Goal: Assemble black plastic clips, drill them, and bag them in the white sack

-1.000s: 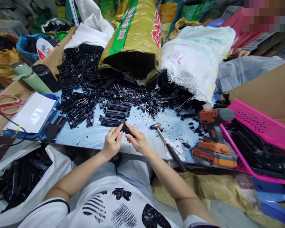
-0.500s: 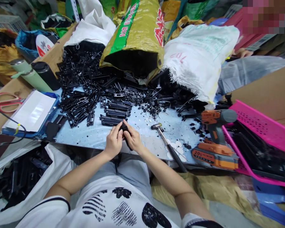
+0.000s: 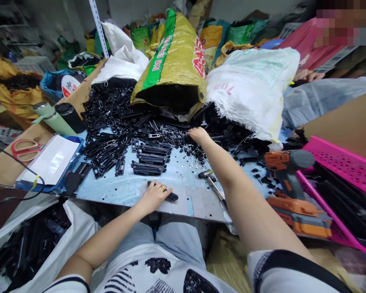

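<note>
My left hand (image 3: 155, 197) is closed over a long black plastic part (image 3: 172, 196), which lies on the tabletop near the front edge; one end pokes out past my fingers. Farther back, my right hand (image 3: 197, 134) reaches into a scatter of small metal pins (image 3: 183, 140) and dark pieces. Its fingertips are among them, and I cannot make out whether they pinch anything. Between the hands and to the left, several similar black parts (image 3: 149, 167) lie stacked in a row. A hammer (image 3: 212, 184) rests on the table, partly behind my right forearm.
An orange and grey cordless drill (image 3: 288, 183) stands at the right beside a pink basket (image 3: 347, 162). A yellow sack (image 3: 171, 61) and a white sack (image 3: 250, 85) spill black parts at the back. Left are red scissors (image 3: 26, 149), a bottle (image 3: 53, 118) and a clipboard (image 3: 53, 158). Another person (image 3: 311, 61) is at upper right.
My hands have parted. The left has lowered the black part onto the table, while the right has let go of it and stretched forward to the metal pins. The view has tipped up.
</note>
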Tool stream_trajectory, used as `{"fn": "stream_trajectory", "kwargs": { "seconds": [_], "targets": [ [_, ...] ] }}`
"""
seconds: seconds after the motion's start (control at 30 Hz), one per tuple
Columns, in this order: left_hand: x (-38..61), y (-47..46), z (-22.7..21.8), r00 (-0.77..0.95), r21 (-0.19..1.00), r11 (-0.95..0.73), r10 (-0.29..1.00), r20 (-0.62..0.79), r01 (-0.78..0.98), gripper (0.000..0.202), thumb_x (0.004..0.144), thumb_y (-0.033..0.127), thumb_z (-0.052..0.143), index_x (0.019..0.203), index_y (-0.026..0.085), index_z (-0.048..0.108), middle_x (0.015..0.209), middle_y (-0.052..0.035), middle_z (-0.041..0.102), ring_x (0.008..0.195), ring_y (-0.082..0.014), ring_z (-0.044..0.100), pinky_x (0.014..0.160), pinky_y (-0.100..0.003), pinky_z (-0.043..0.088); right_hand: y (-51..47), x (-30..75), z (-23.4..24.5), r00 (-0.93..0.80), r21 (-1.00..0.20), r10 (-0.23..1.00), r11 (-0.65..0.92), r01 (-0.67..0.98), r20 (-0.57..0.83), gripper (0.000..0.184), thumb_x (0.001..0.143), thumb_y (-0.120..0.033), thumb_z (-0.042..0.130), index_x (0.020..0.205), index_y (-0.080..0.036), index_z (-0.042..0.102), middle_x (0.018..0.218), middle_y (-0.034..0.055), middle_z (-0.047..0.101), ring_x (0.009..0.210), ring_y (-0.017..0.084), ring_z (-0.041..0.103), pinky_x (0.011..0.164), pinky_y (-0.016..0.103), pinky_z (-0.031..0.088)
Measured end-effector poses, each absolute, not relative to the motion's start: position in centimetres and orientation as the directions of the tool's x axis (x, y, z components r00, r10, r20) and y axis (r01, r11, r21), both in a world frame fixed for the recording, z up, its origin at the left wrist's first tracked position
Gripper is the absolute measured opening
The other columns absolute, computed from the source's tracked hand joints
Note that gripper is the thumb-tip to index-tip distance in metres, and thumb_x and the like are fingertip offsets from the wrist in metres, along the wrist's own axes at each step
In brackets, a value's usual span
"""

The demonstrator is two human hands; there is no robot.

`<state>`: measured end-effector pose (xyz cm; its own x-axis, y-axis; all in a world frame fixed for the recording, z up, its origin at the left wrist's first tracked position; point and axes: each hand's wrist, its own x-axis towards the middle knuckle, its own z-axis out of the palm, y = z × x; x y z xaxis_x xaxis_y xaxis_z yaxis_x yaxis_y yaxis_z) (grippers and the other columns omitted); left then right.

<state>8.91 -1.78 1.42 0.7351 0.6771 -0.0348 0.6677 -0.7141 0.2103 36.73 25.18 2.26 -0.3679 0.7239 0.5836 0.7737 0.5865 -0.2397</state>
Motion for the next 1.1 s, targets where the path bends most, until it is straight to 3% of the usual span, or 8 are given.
{"fn": "stream_trajectory", "kwargs": {
  "seconds": [0.13, 0.27, 0.37, 0.47, 0.63, 0.77, 0.93, 1.1],
  "targets": [
    [8.6, -1.7, 1.5, 0.721, 0.181, -0.703, 0.691, -0.053, 0.688, 0.047, 0.083, 0.003, 0.041, 0.128, 0.018, 0.045, 0.101, -0.0111, 0.060, 0.095, -0.0229, 0.055, 0.082, -0.038, 0.040, 23.6, 37.3, 3.7, -0.499, -0.220, 0.693, 0.674, 0.705, 0.521, 0.048, 0.097, -0.033, 0.026, 0.073, -0.006, 0.057, 0.084, 0.0075, 0.066, 0.075, 0.003, 0.057, 0.083, 0.027, 0.042],
    [8.5, -2.0, 1.2, 0.686, 0.200, -0.668, 0.727, -0.035, 0.717, 0.040, 0.088, 0.011, 0.042, 0.128, 0.017, 0.045, 0.102, -0.0118, 0.059, 0.095, -0.0238, 0.054, 0.079, -0.038, 0.040, 17.3, 37.2, 5.0, -0.583, -0.178, 0.654, 0.725, 0.665, 0.482, 0.025, 0.093, -0.025, 0.041, 0.093, -0.010, 0.061, 0.104, 0.0113, 0.064, 0.097, 0.012, 0.055, 0.102, 0.040, 0.029],
    [9.0, -1.9, 0.7, 0.676, 0.244, -0.654, 0.737, -0.009, 0.716, 0.035, 0.091, 0.024, 0.046, 0.125, 0.017, 0.046, 0.104, -0.0106, 0.059, 0.097, -0.0238, 0.054, 0.081, -0.037, 0.041, 10.0, 36.7, 4.3, -0.781, -0.037, 0.561, 0.818, 0.575, 0.274, 0.018, 0.090, -0.012, 0.043, 0.098, -0.012, 0.060, 0.109, 0.0137, 0.062, 0.096, 0.017, 0.055, 0.100, 0.042, 0.033],
    [9.6, -1.6, 0.4, 0.680, 0.243, -0.657, 0.733, -0.017, 0.714, 0.032, 0.091, 0.027, 0.047, 0.121, 0.016, 0.049, 0.099, -0.0083, 0.060, 0.095, -0.0230, 0.054, 0.082, -0.035, 0.041, 4.0, 36.4, 2.5, -0.869, 0.097, 0.491, 0.864, 0.494, 0.059, 0.015, 0.088, -0.014, 0.046, 0.097, -0.012, 0.057, 0.110, 0.0158, 0.059, 0.097, 0.020, 0.056, 0.098, 0.045, 0.036],
    [9.9, -1.6, 0.4, 0.689, 0.197, -0.672, 0.724, -0.028, 0.714, 0.030, 0.092, 0.027, 0.046, 0.118, 0.015, 0.051, 0.096, -0.0077, 0.061, 0.094, -0.0231, 0.054, 0.081, -0.034, 0.042, 1.7, 35.2, 0.3, -0.886, 0.196, 0.458, 0.864, 0.464, 0.078, 0.024, 0.091, -0.015, 0.042, 0.112, -0.016, 0.054, 0.128, 0.0128, 0.052, 0.116, 0.021, 0.047, 0.100, 0.043, 0.034],
    [9.6, -1.4, 0.3, 0.679, 0.193, -0.661, 0.733, -0.038, 0.725, 0.027, 0.091, 0.025, 0.046, 0.115, 0.015, 0.053, 0.096, -0.0085, 0.061, 0.093, -0.0231, 0.055, 0.080, -0.034, 0.042, 1.8, 33.7, 1.2, -0.926, 0.191, 0.376, 0.907, 0.375, 0.034, 0.023, 0.095, -0.016, 0.035, 0.100, -0.014, 0.057, 0.111, 0.0115, 0.060, 0.104, 0.019, 0.054, 0.096, 0.041, 0.036],
    [9.1, -1.2, 0.5, 0.681, 0.275, -0.648, 0.731, -0.038, 0.711, 0.029, 0.091, 0.026, 0.046, 0.116, 0.014, 0.052, 0.101, -0.0103, 0.059, 0.099, -0.0234, 0.053, 0.085, -0.035, 0.041, -1.3, 32.5, 2.6, -0.873, 0.057, 0.455, 0.890, 0.453, -0.176, 0.038, 0.096, -0.045, 0.031, 0.096, -0.015, 0.054, 0.079, 0.0054, 0.058, 0.063, 0.015, 0.055, 0.061, 0.028, 0.039],
    [9.6, -1.2, 1.3, 0.692, 0.278, -0.651, 0.717, -0.080, 0.706, 0.035, 0.090, 0.024, 0.042, 0.123, 0.016, 0.047, 0.105, -0.0097, 0.057, 0.102, -0.0235, 0.051, 0.088, -0.037, 0.041, -3.5, 32.2, 1.2, -0.790, -0.017, 0.601, 0.795, 0.607, -0.122, 0.035, 0.096, -0.043, 0.034, 0.096, -0.013, 0.053, 0.090, 0.0096, 0.056, 0.079, 0.018, 0.055, 0.065, 0.027, 0.035]
  ]
}}
